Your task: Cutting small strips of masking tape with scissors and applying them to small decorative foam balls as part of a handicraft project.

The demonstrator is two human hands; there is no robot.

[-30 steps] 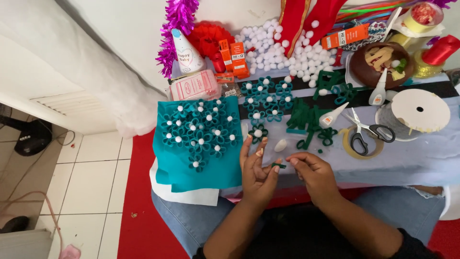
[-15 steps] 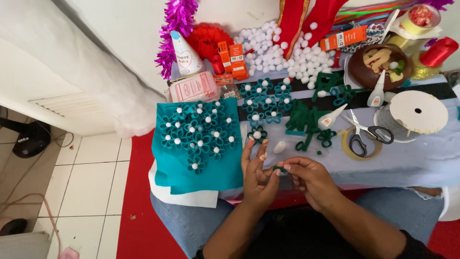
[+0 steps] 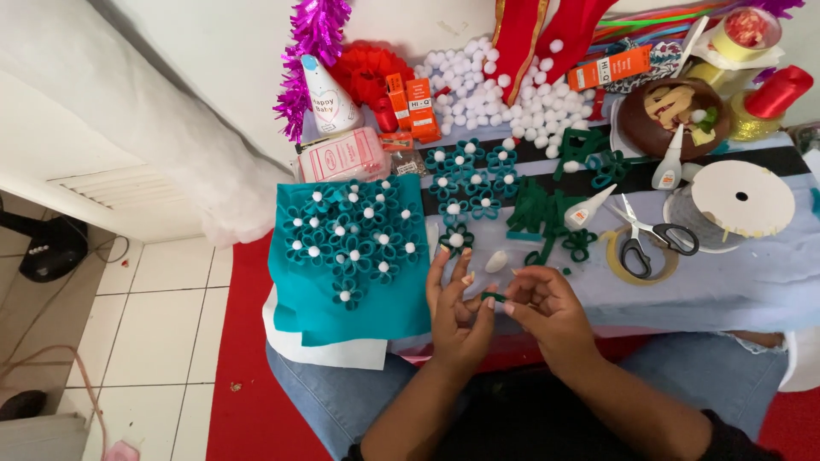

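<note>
Centrally, left hand and right hand pinch a small green ribbon piece between fingertips, right of teal felt.

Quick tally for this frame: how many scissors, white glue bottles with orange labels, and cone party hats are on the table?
Scissors: 1
White glue bottles: 2
Cone party hat: 1
Total: 4

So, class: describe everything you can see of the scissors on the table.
The scissors lie flat on the pale blue cloth, blades shut and pointing up-left toward a small glue bottle. Silver metal blades, black plastic handle loops. One loop rests over a tape ring; the other lies beside a white spool. Neither hand touches them.
</note>
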